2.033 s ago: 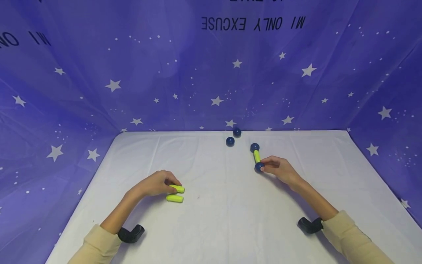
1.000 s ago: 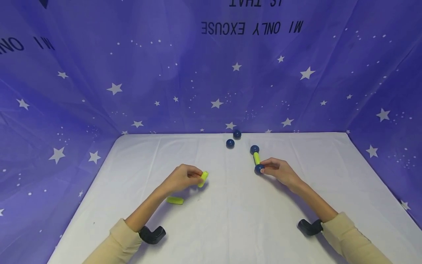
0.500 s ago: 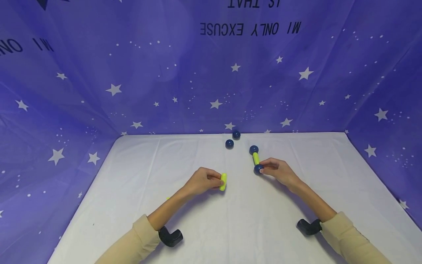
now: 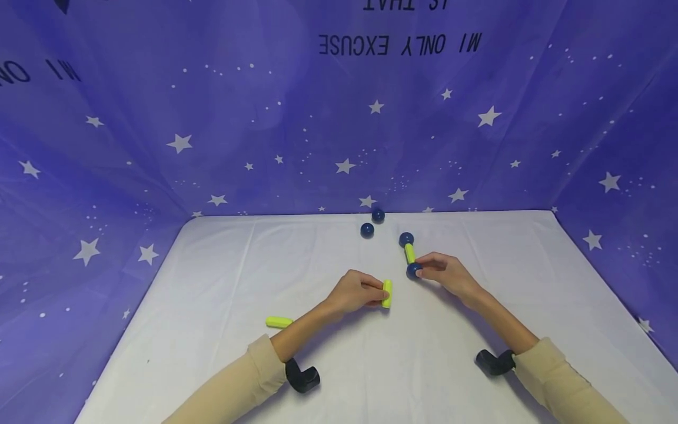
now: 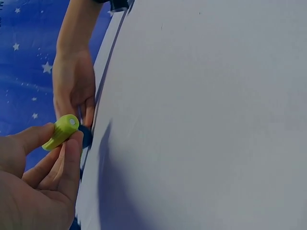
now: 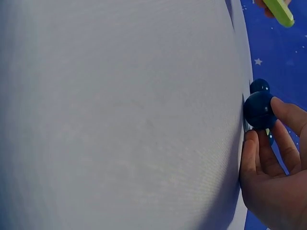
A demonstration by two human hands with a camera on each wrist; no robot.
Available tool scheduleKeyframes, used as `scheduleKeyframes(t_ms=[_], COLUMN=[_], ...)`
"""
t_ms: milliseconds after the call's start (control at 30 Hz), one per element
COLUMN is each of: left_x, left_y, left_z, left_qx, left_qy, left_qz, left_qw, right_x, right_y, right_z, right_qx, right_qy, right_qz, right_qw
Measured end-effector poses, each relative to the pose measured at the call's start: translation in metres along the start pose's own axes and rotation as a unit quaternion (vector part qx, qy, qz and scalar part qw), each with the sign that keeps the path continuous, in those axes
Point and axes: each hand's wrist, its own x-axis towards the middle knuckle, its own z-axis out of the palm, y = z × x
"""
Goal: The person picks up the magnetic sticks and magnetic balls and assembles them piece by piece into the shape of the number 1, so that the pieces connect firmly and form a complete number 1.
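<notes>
In the head view my left hand [image 4: 355, 292] pinches a yellow-green rod [image 4: 387, 294] between thumb and fingers, above the middle of the table. A pale round spot shows on the rod's end in the left wrist view. To its right, my right hand [image 4: 450, 275] grips the nearer dark blue ball [image 4: 414, 271] of a joined piece. From that ball a second yellow-green rod [image 4: 410, 253] runs to another blue ball [image 4: 406, 239] farther back. The held rod and the joined piece are apart. One more rod [image 4: 278, 322] lies by my left forearm, which partly covers it.
Two loose blue balls, a nearer one [image 4: 367, 230] and a farther one [image 4: 378, 216], sit near the back edge of the white-covered table [image 4: 222, 259]. A purple star-printed cloth [image 4: 296, 118] stands behind and along both sides. Each wrist wears a black camera mount [image 4: 303, 377].
My left hand has picked up one of the two loose rods, turned it and carried it right toward the joined piece. The right hand keeps its grip on the ball.
</notes>
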Motion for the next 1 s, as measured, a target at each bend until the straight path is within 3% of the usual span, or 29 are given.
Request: scheduleKeyframes(t_ms=[567, 1000], left_x=[0.02, 0.032], left_y=[0.004, 0.005], left_z=[0.05, 0.066], left_qx=[-0.032, -0.011], left_qy=[0.016, 0.035], left_qz=[-0.005, -0.011], left_qw=[0.9994, 0.9993], right_x=[0.002, 0.004], right_y=[0.006, 0.008], right_z=[0.001, 0.0], right_qx=[0.007, 0.011], right_qy=[0.001, 0.0], right_qz=[-0.001, -0.01], right_qw=[1.0, 0.9999])
